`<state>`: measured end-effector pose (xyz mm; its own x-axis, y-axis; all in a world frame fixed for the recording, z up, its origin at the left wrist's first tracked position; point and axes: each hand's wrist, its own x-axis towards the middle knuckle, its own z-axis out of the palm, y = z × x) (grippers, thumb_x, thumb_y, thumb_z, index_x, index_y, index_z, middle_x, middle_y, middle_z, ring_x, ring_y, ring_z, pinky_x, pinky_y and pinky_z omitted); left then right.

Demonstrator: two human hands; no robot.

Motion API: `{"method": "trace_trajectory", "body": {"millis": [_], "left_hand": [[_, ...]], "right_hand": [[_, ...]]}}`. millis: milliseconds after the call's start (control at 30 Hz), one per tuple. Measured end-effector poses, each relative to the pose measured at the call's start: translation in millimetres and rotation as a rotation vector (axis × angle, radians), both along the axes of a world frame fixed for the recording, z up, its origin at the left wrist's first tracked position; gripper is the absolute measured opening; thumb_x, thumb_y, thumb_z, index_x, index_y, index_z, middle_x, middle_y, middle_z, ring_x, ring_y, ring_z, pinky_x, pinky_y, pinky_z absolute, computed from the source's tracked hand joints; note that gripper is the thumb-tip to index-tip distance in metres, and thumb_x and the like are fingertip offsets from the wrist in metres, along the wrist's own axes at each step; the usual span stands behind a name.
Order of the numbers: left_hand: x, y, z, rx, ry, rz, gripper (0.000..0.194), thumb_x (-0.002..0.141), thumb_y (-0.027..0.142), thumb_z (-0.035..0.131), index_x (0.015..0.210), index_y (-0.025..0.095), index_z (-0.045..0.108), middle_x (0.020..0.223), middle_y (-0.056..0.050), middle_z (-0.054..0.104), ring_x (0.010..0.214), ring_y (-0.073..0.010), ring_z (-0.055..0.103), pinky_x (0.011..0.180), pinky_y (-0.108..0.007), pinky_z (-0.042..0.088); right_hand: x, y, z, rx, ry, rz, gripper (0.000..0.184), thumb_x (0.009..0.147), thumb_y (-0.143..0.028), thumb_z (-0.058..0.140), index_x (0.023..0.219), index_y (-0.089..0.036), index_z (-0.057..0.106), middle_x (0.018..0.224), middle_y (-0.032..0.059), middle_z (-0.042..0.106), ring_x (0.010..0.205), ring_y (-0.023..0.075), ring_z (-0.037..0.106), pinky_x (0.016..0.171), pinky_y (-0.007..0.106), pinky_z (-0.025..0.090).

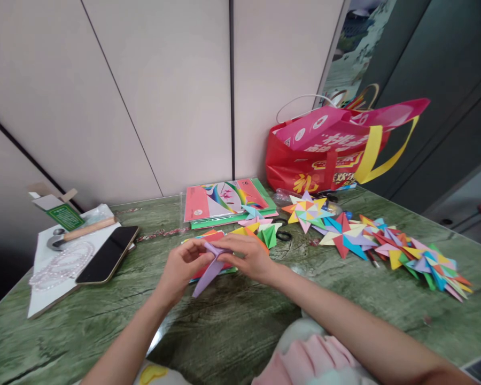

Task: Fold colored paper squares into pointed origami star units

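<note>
A partly folded sheet of purple origami paper (pixel 207 278) is pinched between my two hands above the green table. My left hand (pixel 184 264) grips its left side with thumb and fingers. On the other side, my right hand (pixel 248 255) closes over the upper right part, hiding some of the folds. One long pointed flap hangs down toward me. Just behind my hands lie a stack of coloured paper sheets (pixel 212 235) and several folded pieces, among them a green one (pixel 268 235). Black-handled scissors (pixel 284 235) lie partly under these.
Multicoloured paper stars (pixel 342 235) spread along the right side. Packs of coloured paper (pixel 228 200) lie at the back, beside a red gift bag (pixel 328 149). To the left, a white board (pixel 44 299) bears a phone (pixel 108 255), a hammer (pixel 88 231), bead strings (pixel 66 266) and a green box (pixel 66 214).
</note>
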<state>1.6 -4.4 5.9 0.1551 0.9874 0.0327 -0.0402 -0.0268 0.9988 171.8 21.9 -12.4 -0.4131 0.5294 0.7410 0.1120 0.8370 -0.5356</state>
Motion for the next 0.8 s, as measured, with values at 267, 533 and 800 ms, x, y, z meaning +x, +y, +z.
{"method": "trace_trajectory", "body": {"millis": [267,533,800], "left_hand": [[0.6,-2.5,4.7,0.136,0.064,0.101,0.017,0.06,0.025,0.073,0.072,0.016,0.063,0.067,0.0,0.064,0.064,-0.0129,0.057,0.061,-0.022,0.044],[1.8,-3.9,2.6,0.175,0.194,0.107,0.012,0.063,0.026,0.069,0.06,0.016,0.063,0.057,0.002,0.059,0.053,-0.0097,0.049,0.052,-0.02,0.038],[4.5,-8.1,6.6,0.275,0.188,0.153,0.012,0.064,0.024,0.069,0.073,0.017,0.065,0.072,-0.002,0.065,0.069,-0.0153,0.057,0.065,-0.024,0.044]], "right_hand": [[-0.4,-2.1,1.2,-0.01,0.078,0.002,0.029,0.08,-0.026,0.056,0.108,-0.022,0.06,0.093,0.007,0.059,0.087,0.0151,0.056,0.073,0.028,0.048],[-1.3,-4.0,3.8,-0.031,0.084,0.018,0.029,0.08,-0.026,0.056,0.109,-0.025,0.059,0.087,0.0038,0.06,0.082,0.014,0.056,0.072,0.028,0.048],[-1.0,-4.6,4.3,-0.077,0.116,0.042,0.023,0.079,-0.025,0.056,0.102,-0.026,0.064,0.091,0.0049,0.058,0.087,0.0142,0.056,0.074,0.028,0.048]]}}
